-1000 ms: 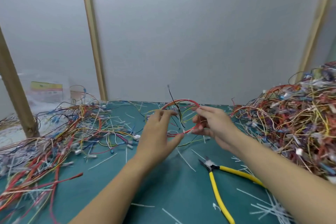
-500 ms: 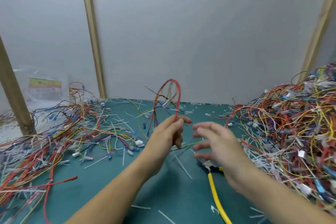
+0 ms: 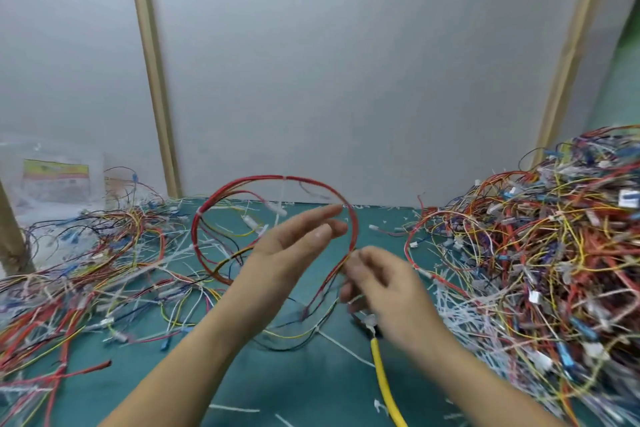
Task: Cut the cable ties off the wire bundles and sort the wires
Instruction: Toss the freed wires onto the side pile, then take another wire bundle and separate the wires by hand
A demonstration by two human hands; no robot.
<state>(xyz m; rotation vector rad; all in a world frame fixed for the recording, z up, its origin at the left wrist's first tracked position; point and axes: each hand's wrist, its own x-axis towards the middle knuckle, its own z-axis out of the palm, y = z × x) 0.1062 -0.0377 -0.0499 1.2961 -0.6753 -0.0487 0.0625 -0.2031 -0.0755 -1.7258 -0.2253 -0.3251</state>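
The red wire loop (image 3: pixel 277 179) stands upright above the mat (image 3: pixel 294 388), its flat side toward the camera, and its loose ends hang down to the mat. The left hand (image 3: pixel 294 250) is spread with straight fingers in front of the loop and covers its lower part. The right hand (image 3: pixel 384 284) is at the right side of the loop with curled fingers. It is blurred, so I cannot tell if it pinches the wire. The yellow cutters (image 3: pixel 381 367) lie under this hand.
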